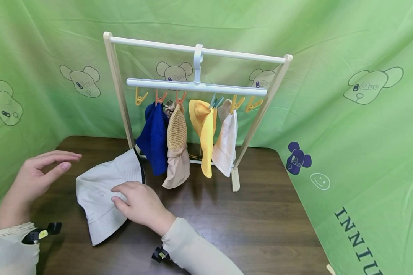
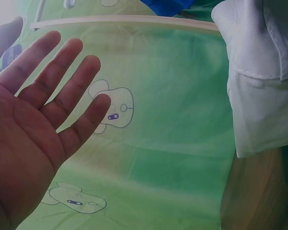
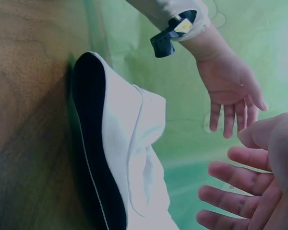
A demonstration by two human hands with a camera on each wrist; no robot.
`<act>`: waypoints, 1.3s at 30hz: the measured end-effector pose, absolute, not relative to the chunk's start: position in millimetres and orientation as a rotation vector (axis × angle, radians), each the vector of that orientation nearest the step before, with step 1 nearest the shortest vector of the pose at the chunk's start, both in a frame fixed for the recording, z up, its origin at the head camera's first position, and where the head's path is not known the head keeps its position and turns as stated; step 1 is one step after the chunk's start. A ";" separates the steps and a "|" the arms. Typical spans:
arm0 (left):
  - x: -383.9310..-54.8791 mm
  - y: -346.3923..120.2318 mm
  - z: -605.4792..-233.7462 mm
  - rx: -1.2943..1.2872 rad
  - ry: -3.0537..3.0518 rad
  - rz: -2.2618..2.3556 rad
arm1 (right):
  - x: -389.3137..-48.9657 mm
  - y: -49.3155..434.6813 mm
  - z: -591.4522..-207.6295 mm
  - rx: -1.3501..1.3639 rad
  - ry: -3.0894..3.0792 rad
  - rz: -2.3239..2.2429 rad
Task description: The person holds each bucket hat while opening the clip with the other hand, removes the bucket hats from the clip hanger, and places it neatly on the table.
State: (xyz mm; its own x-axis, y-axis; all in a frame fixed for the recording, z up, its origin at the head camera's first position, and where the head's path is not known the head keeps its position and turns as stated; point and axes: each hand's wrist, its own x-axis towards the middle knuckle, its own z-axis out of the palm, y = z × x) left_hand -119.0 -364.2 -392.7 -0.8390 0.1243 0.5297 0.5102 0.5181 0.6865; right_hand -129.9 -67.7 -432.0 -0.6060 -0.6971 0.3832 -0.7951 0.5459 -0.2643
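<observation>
A white bucket hat (image 1: 103,187) with a dark inner lining lies on the brown table, left of the middle in the head view. My right hand (image 1: 141,202) is over its right side in that view, fingers loosely bent and holding nothing. In the right wrist view the right hand's fingers (image 3: 230,191) appear apart from the hat (image 3: 139,139), whose dark underside shows along the brim. To the hat's left my left hand (image 1: 38,175) hovers with its fingers extended. The left wrist view shows that hand's bare palm (image 2: 29,134) and spread fingers.
Behind the hat stands a wooden rack (image 1: 117,84) with a white hanger (image 1: 196,87). Coloured clips hold a blue hat (image 1: 155,137), a tan woven hat (image 1: 177,130), a yellow hat (image 1: 206,133) and a pale hat (image 1: 227,141). Green printed cloth (image 1: 347,133) surrounds the table (image 1: 261,221).
</observation>
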 end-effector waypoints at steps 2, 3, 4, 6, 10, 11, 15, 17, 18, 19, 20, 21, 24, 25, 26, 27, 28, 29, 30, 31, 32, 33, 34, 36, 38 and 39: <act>-119.6 -363.9 -392.4 -0.540 -2.338 -1.242 | -131.6 -65.4 -430.8 1.224 -2.541 0.629; -119.8 -363.7 -392.2 -0.548 -2.338 -1.239 | -132.5 -64.3 -430.2 1.199 -2.542 0.640; -119.8 -363.5 -392.2 -0.553 -2.339 -1.236 | -133.3 -63.4 -430.2 1.167 -2.544 0.651; -119.7 -363.2 -392.3 -0.563 -2.344 -1.231 | -134.3 -61.7 -428.6 1.087 -2.564 0.691; -120.1 -363.5 -392.9 -0.563 -2.358 -1.229 | -136.7 -57.5 -425.0 0.930 -2.623 0.794; -120.2 -363.6 -393.4 -0.566 -2.358 -1.229 | -137.1 -56.1 -423.4 0.904 -2.638 0.817; -121.2 -363.1 -395.2 -0.581 -2.361 -1.225 | -139.5 -49.8 -417.6 0.847 -2.667 0.865; -121.8 -362.1 -395.6 -0.587 -2.364 -1.219 | -141.3 -46.0 -415.1 0.826 -2.667 0.887; -122.2 -361.5 -395.7 -0.588 -2.367 -1.216 | -142.6 -44.1 -414.0 0.819 -2.661 0.902; -122.3 -361.0 -395.7 -0.587 -2.369 -1.213 | -144.1 -42.1 -412.9 0.812 -2.652 0.919; -122.5 -360.3 -395.5 -0.588 -2.370 -1.212 | -145.7 -40.0 -411.8 0.806 -2.639 0.939; -122.6 -359.7 -395.3 -0.583 -2.373 -1.215 | -147.3 -37.8 -410.4 0.797 -2.623 0.963; -123.1 -358.4 -394.9 -0.579 -2.378 -1.221 | -151.7 -31.8 -406.4 0.763 -2.575 1.029; -123.5 -358.0 -394.8 -0.582 -2.376 -1.219 | -152.9 -30.1 -405.2 0.750 -2.558 1.045; -123.7 -357.8 -394.9 -0.584 -2.376 -1.222 | -154.1 -28.6 -404.3 0.739 -2.541 1.062; -124.1 -357.7 -395.2 -0.589 -2.373 -1.215 | -155.3 -27.5 -404.0 0.728 -2.524 1.078; -124.4 -357.8 -395.7 -0.595 -2.370 -1.209 | -156.3 -26.5 -403.8 0.717 -2.506 1.088; -124.2 -358.1 -396.2 -0.600 -2.368 -1.209 | -157.2 -25.8 -403.6 0.710 -2.483 1.104; -124.4 -358.5 -397.0 -0.607 -2.364 -1.200 | -158.0 -25.1 -403.9 0.699 -2.458 1.114; -124.4 -359.1 -397.5 -0.607 -2.364 -1.194 | -158.9 -24.6 -403.9 0.686 -2.431 1.128; -124.4 -359.6 -398.2 -0.606 -2.366 -1.190 | -159.8 -24.0 -404.0 0.673 -2.401 1.140; -124.2 -359.9 -398.5 -0.607 -2.367 -1.189 | -160.7 -23.4 -404.2 0.656 -2.370 1.146; -124.0 -360.2 -398.6 -0.603 -2.369 -1.196 | -161.4 -22.6 -403.9 0.637 -2.340 1.156; -123.9 -360.1 -398.3 -0.599 -2.369 -1.202 | -163.2 -20.9 -403.8 0.594 -2.290 1.164; -124.0 -358.9 -397.5 -0.604 -2.364 -1.206 | -165.5 -18.8 -403.8 0.563 -2.253 1.174; -124.2 -358.0 -397.0 -0.610 -2.357 -1.208 | -166.7 -17.6 -403.6 0.552 -2.243 1.179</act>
